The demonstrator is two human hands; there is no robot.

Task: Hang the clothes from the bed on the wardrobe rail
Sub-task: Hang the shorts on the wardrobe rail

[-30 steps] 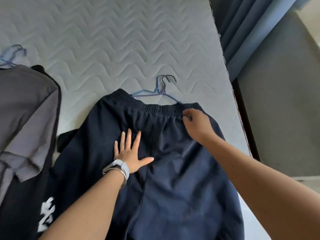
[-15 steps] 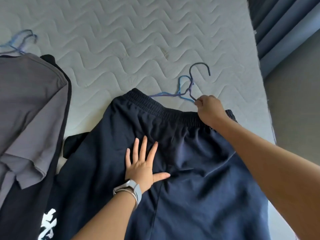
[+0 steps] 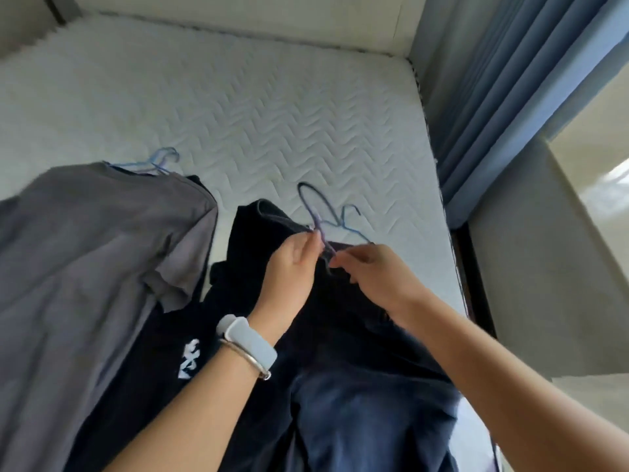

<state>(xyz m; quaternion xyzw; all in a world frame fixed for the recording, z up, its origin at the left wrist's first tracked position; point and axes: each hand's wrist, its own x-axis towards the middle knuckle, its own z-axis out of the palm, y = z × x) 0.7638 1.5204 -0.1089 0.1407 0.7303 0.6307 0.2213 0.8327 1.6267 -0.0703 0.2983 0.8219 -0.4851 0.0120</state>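
at 6 o'clock the navy shorts [image 3: 357,403] are spread on the bed [image 3: 272,114]. at their waistband, near centre, a wire hanger [image 3: 315,212] is pinched by the curled fingers of the left hand [image 3: 289,267] and right hand [image 3: 374,277]. fitting is judged to be in hand. next, the hanger must be seated and the shorts lifted. at 9 o'clock a grey shirt [image 3: 85,250] lies.

The bed [image 3: 272,114] shows a bare white mattress quilted in zigzags. A grey shirt [image 3: 85,250] lies spread over its left part, with blue hangers [image 3: 160,163] poking out at the collar onto the mattress. Just beside it a black garment [image 3: 163,352] with white print lies partly under the shirt. Navy shorts [image 3: 357,386] lie in the middle, 2 wire hangers [image 3: 318,216] at their waistband.
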